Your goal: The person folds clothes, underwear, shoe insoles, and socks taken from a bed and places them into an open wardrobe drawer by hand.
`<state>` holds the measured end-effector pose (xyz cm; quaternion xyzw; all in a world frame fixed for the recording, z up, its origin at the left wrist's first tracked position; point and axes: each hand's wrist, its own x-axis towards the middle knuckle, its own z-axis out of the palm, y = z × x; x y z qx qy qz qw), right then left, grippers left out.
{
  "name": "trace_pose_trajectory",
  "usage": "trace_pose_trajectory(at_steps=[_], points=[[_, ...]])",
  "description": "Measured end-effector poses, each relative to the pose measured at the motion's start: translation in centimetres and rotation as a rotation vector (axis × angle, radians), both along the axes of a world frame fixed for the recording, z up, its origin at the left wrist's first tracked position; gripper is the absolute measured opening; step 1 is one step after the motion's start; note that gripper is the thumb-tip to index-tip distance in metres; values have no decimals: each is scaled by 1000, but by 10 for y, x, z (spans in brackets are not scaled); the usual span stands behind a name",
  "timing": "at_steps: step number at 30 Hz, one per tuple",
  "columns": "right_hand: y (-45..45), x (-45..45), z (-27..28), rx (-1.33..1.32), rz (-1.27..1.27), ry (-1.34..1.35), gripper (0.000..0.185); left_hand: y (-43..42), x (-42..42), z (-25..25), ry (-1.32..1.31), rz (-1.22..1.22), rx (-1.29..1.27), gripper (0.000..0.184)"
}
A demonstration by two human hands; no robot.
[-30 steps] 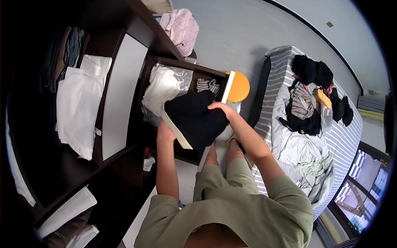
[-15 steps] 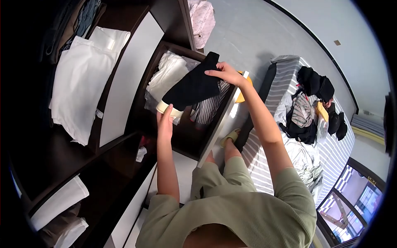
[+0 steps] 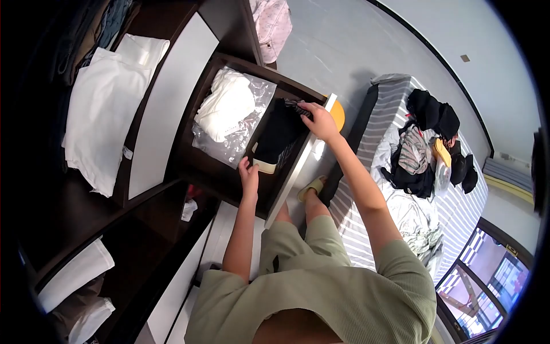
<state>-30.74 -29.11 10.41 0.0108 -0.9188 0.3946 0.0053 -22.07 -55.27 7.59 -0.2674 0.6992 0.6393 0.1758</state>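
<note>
The black garment with a cream band (image 3: 277, 133) lies in the open dark drawer (image 3: 206, 186), over a striped cloth that shows at its edges. My left hand (image 3: 248, 176) is at the cream band end, thumb and fingers slightly apart. At the far end of the garment, near the drawer's white front (image 3: 298, 165), my right hand (image 3: 318, 120) rests with thumb and forefinger apart. Left of the garment, a white cloth (image 3: 229, 103) lies on a clear plastic bag (image 3: 226, 150) in the same drawer.
White trousers (image 3: 103, 114) hang over a shelf at the left, beside a white panel (image 3: 172, 109). Behind the drawer front is a yellow round stool (image 3: 338, 113). A striped bed (image 3: 358, 221) with piled clothes (image 3: 415, 155) stands at the right. A pink bag (image 3: 272, 28) is beyond the cabinet.
The black garment has gone from being held up in both hands down into the drawer. Both hands have lowered with it, and their fingers have loosened. The white cloth and plastic bag are now uncovered.
</note>
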Motion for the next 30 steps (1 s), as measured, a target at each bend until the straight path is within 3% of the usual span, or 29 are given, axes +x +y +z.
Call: trace_pose_trajectory(at_steps=[3, 11, 20, 30], points=[[4, 9, 11, -73, -38, -15, 29, 15, -9, 5, 186, -111, 27, 43], [41, 48, 23, -170, -205, 96, 33, 91, -20, 32, 323, -278, -145, 36], [116, 114, 19, -293, -433, 99, 36, 186, -4, 40, 529, -489, -160, 34], [189, 210, -7, -419, -659, 56, 37, 289, 41, 40, 444, -708, -77, 34]])
